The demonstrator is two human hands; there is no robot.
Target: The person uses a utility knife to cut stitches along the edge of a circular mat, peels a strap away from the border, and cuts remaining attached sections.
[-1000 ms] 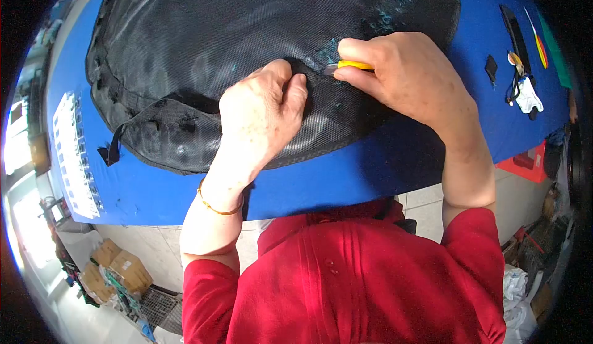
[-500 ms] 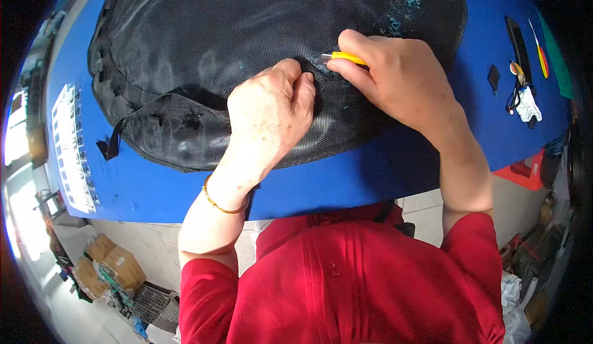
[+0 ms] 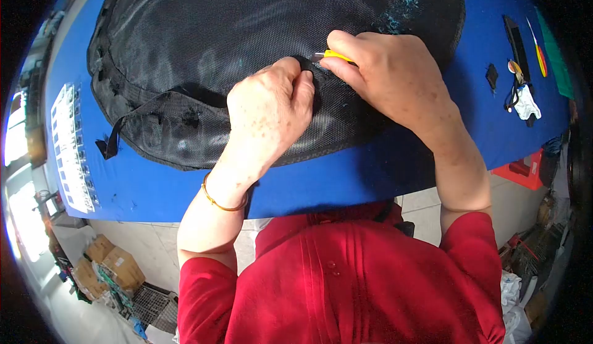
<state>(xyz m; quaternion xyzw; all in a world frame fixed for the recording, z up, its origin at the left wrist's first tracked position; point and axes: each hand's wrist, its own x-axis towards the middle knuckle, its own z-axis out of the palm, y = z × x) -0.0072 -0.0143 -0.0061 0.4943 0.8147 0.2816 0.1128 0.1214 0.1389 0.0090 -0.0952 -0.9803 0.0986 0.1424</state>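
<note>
A large black mesh fabric piece [image 3: 247, 29], rounded at its edge, lies spread over the blue table. My left hand [image 3: 270, 102] is closed on a pinch of this fabric, knuckles up. A loose black strap [image 3: 142, 107] runs from the left toward that hand and disappears under it. My right hand [image 3: 395, 75] grips a yellow utility knife [image 3: 336, 55] between thumb and curled fingers. Its blade points left at the fabric, close to my left fingertips; whether the tip touches cannot be made out. Light blue thread bits [image 3: 398, 13] lie on the fabric beyond my right hand.
On the blue table [image 3: 296, 189], a clear compartment box [image 3: 69, 149] stands left. At right lie a red-and-yellow handled tool [image 3: 541, 60], a black strip [image 3: 514, 44], small scissors [image 3: 514, 68] and a white crumpled piece [image 3: 527, 103]. Cardboard boxes [image 3: 120, 267] stand on the floor.
My right hand has moved slightly left with the utility knife, bringing the blade nearer my left fingers. My left hand stays almost in place on the fabric.
</note>
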